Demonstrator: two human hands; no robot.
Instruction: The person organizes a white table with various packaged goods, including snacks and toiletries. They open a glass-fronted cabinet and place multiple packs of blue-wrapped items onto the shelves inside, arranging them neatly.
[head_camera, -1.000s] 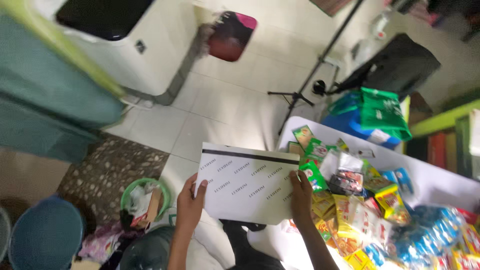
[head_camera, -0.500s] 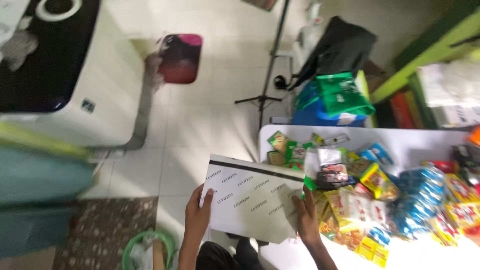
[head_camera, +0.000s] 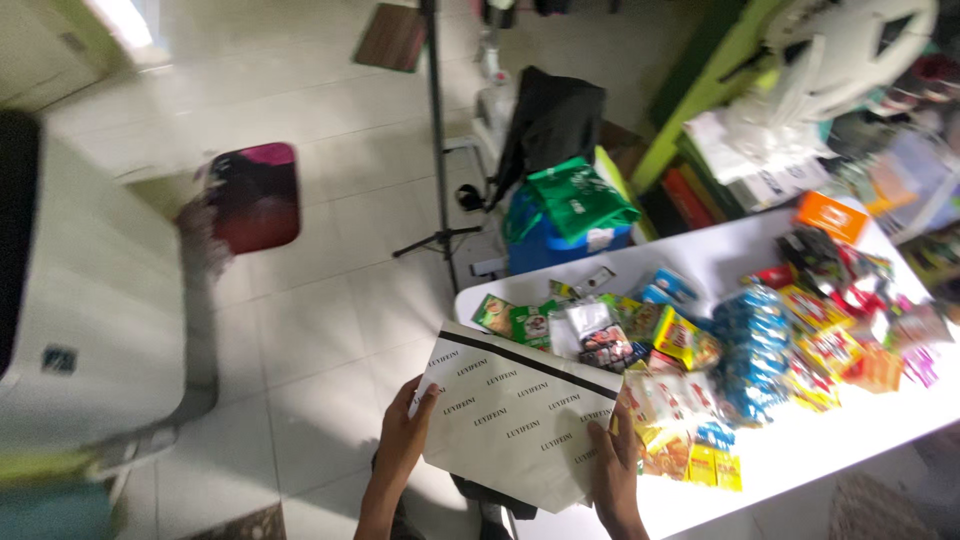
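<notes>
Both hands grip white bag (head_camera: 510, 420): L hand (head_camera: 405, 435) pinches left edge, R hand (head_camera: 610, 460) pinches right; snack pile (head_camera: 740, 350) just beyond R fingers.

place: home room | tiled floor (head_camera: 320, 310) | snack-covered table (head_camera: 850, 440) | washing machine (head_camera: 90, 330)

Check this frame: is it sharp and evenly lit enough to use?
Head view: the white mailer bag and both hands, left hand and right hand, read fairly sharp; the left edge smears with motion blur; window light washes out the floor top left; the packets on the table look soft.
</notes>
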